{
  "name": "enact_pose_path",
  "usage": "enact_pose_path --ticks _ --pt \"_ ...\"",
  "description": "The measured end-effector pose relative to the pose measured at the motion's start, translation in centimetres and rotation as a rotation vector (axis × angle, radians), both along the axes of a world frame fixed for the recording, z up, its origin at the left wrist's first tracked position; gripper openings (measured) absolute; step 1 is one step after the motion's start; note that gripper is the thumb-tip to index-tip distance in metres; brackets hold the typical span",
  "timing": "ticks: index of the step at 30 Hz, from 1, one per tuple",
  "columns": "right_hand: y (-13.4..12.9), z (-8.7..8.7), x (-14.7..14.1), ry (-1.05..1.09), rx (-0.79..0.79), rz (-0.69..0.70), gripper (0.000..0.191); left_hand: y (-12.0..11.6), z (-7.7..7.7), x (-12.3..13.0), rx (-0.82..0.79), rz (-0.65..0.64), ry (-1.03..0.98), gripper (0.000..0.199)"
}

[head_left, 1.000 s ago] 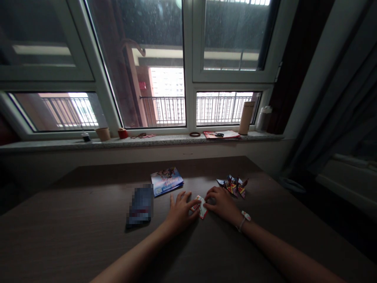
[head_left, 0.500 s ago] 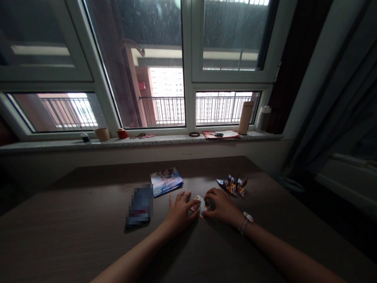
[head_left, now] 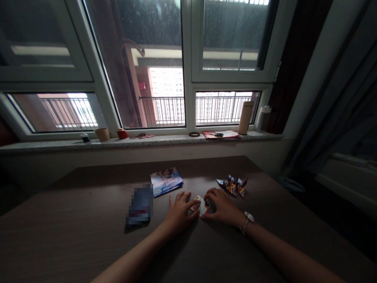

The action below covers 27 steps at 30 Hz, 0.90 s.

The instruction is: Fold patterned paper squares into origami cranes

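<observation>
A small piece of folded paper [head_left: 202, 205], white with red and coloured print, lies on the table between my hands. My left hand [head_left: 180, 210] holds its left side down with thumb and index finger, the other fingers spread on the table. On the paper's right side, my right hand [head_left: 220, 205] is curled, with thumb and fingertips gripping the edge. The fingers cover part of the paper. Just beyond my right hand lie several folded paper shapes [head_left: 234, 185] with pointed tips and colourful print.
A stack of printed blue sheets [head_left: 166, 182] lies beyond my left hand. Left of it is a dark phone-like object [head_left: 140, 207], pixelated. The windowsill [head_left: 171, 140] carries a paper cup [head_left: 102, 134], a red spool [head_left: 121, 134], scissors [head_left: 218, 135] on papers and a tan bottle [head_left: 245, 118].
My right fingers have shifted slightly on the paper's right edge, and the dark flap there shows less. My left hand stays in place.
</observation>
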State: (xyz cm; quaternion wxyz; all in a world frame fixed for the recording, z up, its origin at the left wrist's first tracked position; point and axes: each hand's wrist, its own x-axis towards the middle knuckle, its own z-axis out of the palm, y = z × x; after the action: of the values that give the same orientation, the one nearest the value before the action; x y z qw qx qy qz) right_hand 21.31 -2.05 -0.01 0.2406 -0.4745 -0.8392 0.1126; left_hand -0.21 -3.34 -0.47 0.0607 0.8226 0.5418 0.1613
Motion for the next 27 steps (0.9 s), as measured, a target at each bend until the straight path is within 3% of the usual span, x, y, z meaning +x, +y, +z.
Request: enact_pose_path --ticks 10,22,27 --pt "-0.4 -0.2 -0.2 -0.092 0.06 0.036 0.064 0.0 0.0 0.0 -0.013 0.002 0.014 0.035" --pt "0.4 -0.1 0.6 0.004 0.075 0.181 0.037 0.1 0.5 -0.3 -0.042 -0.012 -0.044 0.042" --pt "1.0 -0.6 0.6 0.032 0.147 0.237 0.042 0.1 0.6 -0.3 -0.052 -0.023 -0.05 0.041"
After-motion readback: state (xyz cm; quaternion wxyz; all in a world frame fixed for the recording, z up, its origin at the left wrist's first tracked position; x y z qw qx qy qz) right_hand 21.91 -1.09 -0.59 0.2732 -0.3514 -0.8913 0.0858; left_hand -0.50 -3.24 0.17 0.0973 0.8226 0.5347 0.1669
